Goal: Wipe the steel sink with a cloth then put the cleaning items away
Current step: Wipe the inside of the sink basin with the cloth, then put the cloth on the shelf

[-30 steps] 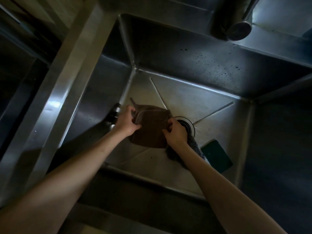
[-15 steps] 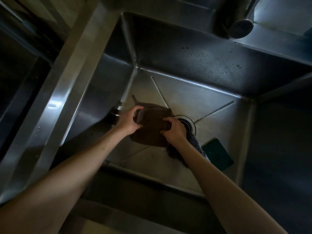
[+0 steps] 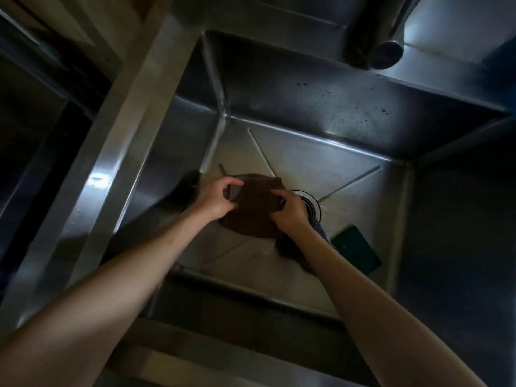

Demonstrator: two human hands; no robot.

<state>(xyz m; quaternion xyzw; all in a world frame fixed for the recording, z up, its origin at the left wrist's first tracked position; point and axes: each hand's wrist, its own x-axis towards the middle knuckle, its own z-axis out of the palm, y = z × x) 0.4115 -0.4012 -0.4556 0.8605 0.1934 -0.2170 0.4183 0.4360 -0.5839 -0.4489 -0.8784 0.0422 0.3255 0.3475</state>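
A dark brown cloth (image 3: 251, 210) is held just above the floor of the steel sink (image 3: 321, 163), left of the round drain (image 3: 311, 203). My left hand (image 3: 216, 198) pinches its left edge. On the other side, my right hand (image 3: 289, 212) grips the cloth's right edge with curled fingers. A second dark, rough cloth (image 3: 290, 248) lies under my right wrist, partly hidden by the forearm. A dark green sponge (image 3: 356, 250) lies flat on the sink floor to the right.
The faucet spout (image 3: 382, 48) hangs over the sink's back wall at the upper right. A broad steel rim (image 3: 106, 163) runs along the left side, with a dark drop beyond it. The sink's back wall carries dark specks.
Both hands have shifted their hold on the brown cloth, drawing its edges slightly inward and folding it. The arms have barely moved.
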